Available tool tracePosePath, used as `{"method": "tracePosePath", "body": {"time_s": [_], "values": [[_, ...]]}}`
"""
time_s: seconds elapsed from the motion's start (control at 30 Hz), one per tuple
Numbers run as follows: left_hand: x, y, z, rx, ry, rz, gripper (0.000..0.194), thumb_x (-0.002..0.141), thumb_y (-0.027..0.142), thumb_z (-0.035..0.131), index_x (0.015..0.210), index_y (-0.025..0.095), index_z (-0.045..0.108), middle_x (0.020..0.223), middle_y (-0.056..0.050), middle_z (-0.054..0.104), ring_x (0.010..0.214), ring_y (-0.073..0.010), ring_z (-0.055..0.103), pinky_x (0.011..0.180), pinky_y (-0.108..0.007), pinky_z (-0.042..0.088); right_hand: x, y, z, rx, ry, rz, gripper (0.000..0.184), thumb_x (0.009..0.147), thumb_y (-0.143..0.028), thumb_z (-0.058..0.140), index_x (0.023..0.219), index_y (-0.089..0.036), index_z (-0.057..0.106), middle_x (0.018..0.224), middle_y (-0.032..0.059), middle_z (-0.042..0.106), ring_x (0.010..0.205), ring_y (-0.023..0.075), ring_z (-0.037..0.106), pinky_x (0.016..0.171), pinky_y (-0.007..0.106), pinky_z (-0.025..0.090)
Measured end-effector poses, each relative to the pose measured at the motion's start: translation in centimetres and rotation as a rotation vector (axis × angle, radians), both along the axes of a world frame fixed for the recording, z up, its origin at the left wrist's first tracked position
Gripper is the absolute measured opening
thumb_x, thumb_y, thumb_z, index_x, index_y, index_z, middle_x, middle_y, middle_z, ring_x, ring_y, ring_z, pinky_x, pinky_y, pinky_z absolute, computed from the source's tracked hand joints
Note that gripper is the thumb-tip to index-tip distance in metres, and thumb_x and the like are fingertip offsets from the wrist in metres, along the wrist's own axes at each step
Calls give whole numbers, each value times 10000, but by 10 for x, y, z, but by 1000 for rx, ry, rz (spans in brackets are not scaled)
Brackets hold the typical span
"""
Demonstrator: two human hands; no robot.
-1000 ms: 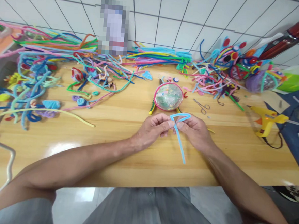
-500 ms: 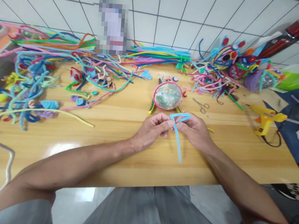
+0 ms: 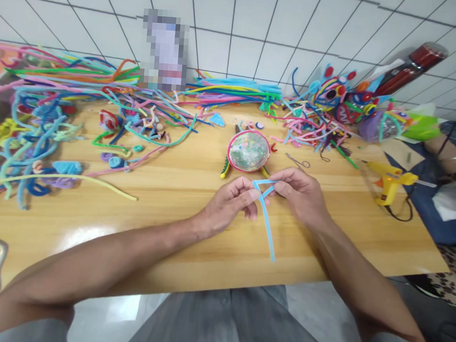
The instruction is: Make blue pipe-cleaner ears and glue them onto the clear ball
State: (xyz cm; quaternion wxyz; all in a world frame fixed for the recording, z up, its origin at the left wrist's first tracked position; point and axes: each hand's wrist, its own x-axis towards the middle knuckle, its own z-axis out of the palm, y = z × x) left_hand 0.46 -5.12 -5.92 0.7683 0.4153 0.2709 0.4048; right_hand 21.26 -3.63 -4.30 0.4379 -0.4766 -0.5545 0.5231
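Observation:
A light blue pipe cleaner [image 3: 267, 227] is bent into a narrow triangle at its top, with a long tail hanging toward me. My left hand [image 3: 231, 201] pinches it at the left corner, where the bends meet. At the right end of the triangle my right hand [image 3: 299, 192] grips the fold between thumb and fingers. Just beyond my hands lies a clear oval plastic piece [image 3: 248, 151] with a pink rim. Pliers with green and yellow handles [image 3: 225, 168] lie partly hidden beneath it. Small scissors [image 3: 298, 161] rest behind my right hand.
A yellow glue gun [image 3: 391, 182] lies at the right. Pipe cleaners [image 3: 39, 132] are heaped at the left, with more bundles [image 3: 237, 91] along the tiled wall. Decorated craft figures [image 3: 331, 92] and a red flask [image 3: 414, 69] stand back right. Another person's arm [image 3: 453, 158] shows at the far right.
My right hand has shifted from the middle of the bent pipe cleaner out to its right fold, apart from my left hand. The whole view has turned slightly rightward.

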Motion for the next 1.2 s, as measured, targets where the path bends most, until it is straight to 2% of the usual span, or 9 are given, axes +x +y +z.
{"method": "tracePosePath", "body": {"time_s": [0.17,0.43,0.67,0.87,1.07,1.2], "values": [[0,0,-1,0,-48,-25,476,843,559,863,894,182,577,818,-25,773,548,-85,616,561,-223,481,1,-1,3,6,-40,0,314,751,-532,924,848,-265,789,743,0,760,658,176,696,681,362,603],[-2,0,-2,10,13,-26,460,853,574,849,844,163,643,765,-20,728,563,-77,559,590,-232,430,3,1,3,18,-42,8,418,694,-634,940,833,-267,798,696,6,749,632,187,693,660,373,599],[-4,2,3,31,72,-25,481,837,598,846,812,166,635,654,24,606,561,-82,510,595,-240,387,4,-1,8,33,-35,117,387,803,-590,871,998,-258,827,891,30,816,730,184,729,703,343,611],[-3,2,3,63,96,-49,487,848,589,834,752,174,600,601,39,569,527,-76,457,583,-244,368,5,-2,10,38,-83,103,251,832,-481,846,860,-235,806,706,-2,736,606,147,641,610,295,549],[-4,3,2,67,149,-57,499,829,620,836,792,155,659,646,9,622,565,-89,510,617,-247,404,3,-3,12,43,-96,103,279,815,-490,841,887,-226,785,776,6,734,683,155,628,656,296,508],[-5,4,-1,54,191,-86,518,816,637,838,807,151,658,654,2,637,578,-93,524,622,-245,419,1,-3,10,42,-130,129,294,835,-472,809,767,-208,699,681,-25,634,624,123,525,620,276,442]]}}
